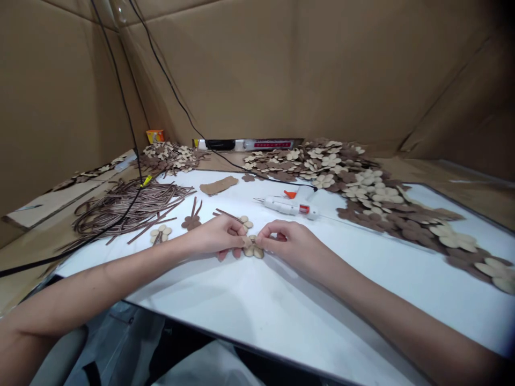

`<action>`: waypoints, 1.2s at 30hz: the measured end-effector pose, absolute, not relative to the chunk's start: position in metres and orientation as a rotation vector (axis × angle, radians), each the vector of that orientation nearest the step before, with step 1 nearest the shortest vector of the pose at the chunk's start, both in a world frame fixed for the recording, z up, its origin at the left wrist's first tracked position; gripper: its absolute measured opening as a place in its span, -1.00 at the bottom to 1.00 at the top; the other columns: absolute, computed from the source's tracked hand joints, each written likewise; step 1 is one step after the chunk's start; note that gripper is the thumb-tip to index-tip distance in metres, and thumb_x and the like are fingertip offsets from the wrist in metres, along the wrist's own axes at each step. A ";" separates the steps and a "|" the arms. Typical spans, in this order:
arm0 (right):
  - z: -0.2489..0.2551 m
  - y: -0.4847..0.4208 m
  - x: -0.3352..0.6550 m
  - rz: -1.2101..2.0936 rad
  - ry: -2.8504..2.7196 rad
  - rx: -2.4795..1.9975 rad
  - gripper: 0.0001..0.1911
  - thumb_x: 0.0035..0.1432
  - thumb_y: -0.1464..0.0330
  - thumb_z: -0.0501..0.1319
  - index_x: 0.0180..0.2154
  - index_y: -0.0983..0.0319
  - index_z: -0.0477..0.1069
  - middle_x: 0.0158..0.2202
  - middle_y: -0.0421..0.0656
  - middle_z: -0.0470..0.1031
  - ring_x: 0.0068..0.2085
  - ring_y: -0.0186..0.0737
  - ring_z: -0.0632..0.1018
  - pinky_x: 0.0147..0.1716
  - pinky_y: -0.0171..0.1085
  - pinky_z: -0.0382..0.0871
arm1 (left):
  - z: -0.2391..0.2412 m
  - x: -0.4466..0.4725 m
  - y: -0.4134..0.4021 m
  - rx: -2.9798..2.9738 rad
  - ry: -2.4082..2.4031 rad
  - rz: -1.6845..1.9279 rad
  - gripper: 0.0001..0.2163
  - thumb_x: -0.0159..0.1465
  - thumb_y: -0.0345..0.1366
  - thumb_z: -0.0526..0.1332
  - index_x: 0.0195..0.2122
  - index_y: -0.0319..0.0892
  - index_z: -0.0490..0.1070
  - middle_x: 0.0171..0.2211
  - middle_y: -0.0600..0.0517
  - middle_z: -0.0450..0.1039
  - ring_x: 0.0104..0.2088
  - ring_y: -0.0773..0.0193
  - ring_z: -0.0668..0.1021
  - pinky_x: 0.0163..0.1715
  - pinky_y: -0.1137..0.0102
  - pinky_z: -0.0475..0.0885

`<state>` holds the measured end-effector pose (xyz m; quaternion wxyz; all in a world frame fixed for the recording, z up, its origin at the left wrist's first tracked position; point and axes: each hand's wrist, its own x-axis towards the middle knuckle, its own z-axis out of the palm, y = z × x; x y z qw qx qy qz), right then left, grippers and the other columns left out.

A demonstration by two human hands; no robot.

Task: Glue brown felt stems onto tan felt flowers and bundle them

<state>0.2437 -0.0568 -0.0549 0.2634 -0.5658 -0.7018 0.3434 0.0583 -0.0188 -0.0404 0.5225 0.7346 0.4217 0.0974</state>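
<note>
My left hand [215, 238] and my right hand [284, 241] meet at the middle of the white board [225, 300], with fingertips pinching a small beige cut-out flower [253, 249] from both sides. Its centre is partly hidden by my fingers. Just beyond my left fingers lies a second beige flower [244, 222]. Farther left sit a brown cut-out flower [191, 222] and a third beige flower [160, 233] with brown strips at its edge. A white hot glue gun [287, 206] lies beyond my right hand, not touching it.
A tangled heap of thin brown strips [129, 206] lies at the left. Piles of beige and brown cut-out flowers [362, 187] spread along the far and right edges. A black cable [173, 96] runs across the board's far side. Cardboard walls [281, 64] surround the work area.
</note>
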 end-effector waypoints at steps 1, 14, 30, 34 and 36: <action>-0.055 -0.057 0.244 0.913 -1.918 -1.532 -0.82 0.05 0.28 0.14 -0.50 0.18 0.45 -0.49 -0.28 0.48 -0.44 -0.31 0.38 -0.47 -0.35 0.15 | -0.040 0.059 -0.019 1.757 1.017 0.231 -0.83 0.15 -0.26 0.15 -0.49 -0.27 0.35 -0.59 0.07 0.37 -0.75 0.51 0.26 -0.77 0.57 0.15; -0.056 -0.057 0.245 0.877 -2.018 -1.544 -0.80 0.07 0.23 0.09 -0.45 0.18 0.41 -0.51 -0.28 0.39 -0.47 -0.32 0.33 -0.51 -0.36 0.11 | -0.045 0.063 -0.020 1.817 1.048 0.247 -0.75 0.16 -0.14 0.13 -0.47 -0.25 0.34 -0.60 0.08 0.37 -0.76 0.50 0.25 -0.79 0.55 0.13; -0.052 -0.050 0.247 0.971 -2.065 -1.553 -0.85 -0.01 0.30 0.11 -0.50 0.20 0.40 -0.51 -0.28 0.36 -0.49 -0.36 0.32 -0.52 -0.38 0.11 | -0.045 0.064 -0.022 1.913 1.133 0.210 -0.79 0.11 -0.17 0.12 -0.53 -0.22 0.28 -0.61 0.09 0.37 -0.75 0.47 0.28 -0.77 0.55 0.19; -0.051 -0.047 0.247 0.989 -2.085 -1.565 -0.89 -0.03 0.33 0.12 -0.50 0.19 0.38 -0.52 -0.29 0.35 -0.48 -0.36 0.33 -0.51 -0.39 0.12 | -0.048 0.064 -0.021 1.934 1.132 0.223 -0.80 0.10 -0.19 0.12 -0.54 -0.22 0.28 -0.62 0.09 0.37 -0.75 0.47 0.29 -0.78 0.56 0.19; -0.051 -0.046 0.246 0.994 -2.091 -1.574 -0.90 -0.05 0.33 0.13 -0.51 0.19 0.38 -0.52 -0.29 0.36 -0.48 -0.35 0.33 -0.52 -0.39 0.12 | -0.049 0.063 -0.021 1.939 1.134 0.234 -0.81 0.10 -0.20 0.12 -0.54 -0.21 0.29 -0.62 0.09 0.37 -0.75 0.46 0.30 -0.78 0.56 0.19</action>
